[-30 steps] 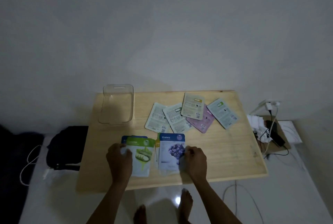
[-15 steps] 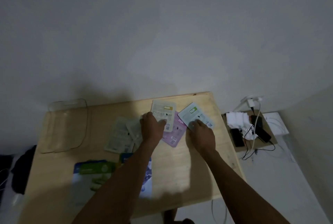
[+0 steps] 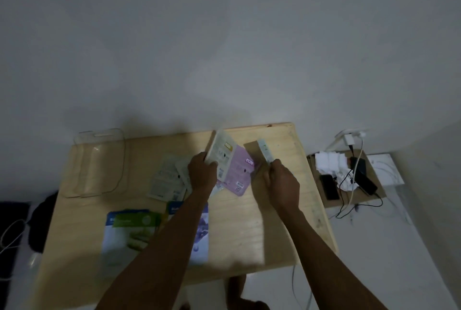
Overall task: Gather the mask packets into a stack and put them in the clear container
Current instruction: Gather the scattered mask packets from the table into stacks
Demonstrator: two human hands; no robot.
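Observation:
My left hand (image 3: 202,171) grips the near edge of a cream packet with a yellow mark (image 3: 222,151), tilted up off the table. My right hand (image 3: 283,181) pinches a pale green-marked packet (image 3: 265,154), lifted on edge. A pink packet (image 3: 240,172) lies flat between my hands. Two pale packets (image 3: 167,177) lie left of my left hand, partly hidden by it. Near me lie a green-topped packet (image 3: 136,225) on a blue one, and a blueberry packet (image 3: 200,230) under my left forearm. The clear container (image 3: 99,162) stands at the table's far left corner.
The wooden table (image 3: 249,230) stands against a white wall. On the floor to the right, a cardboard sheet (image 3: 349,180) holds chargers, cables, a phone and white tissue. A dark bag (image 3: 42,222) lies on the floor at the left.
My hands went from the near packets to the far ones. Both hands now lift a packet each off the table; half a second ago they lay flat on them.

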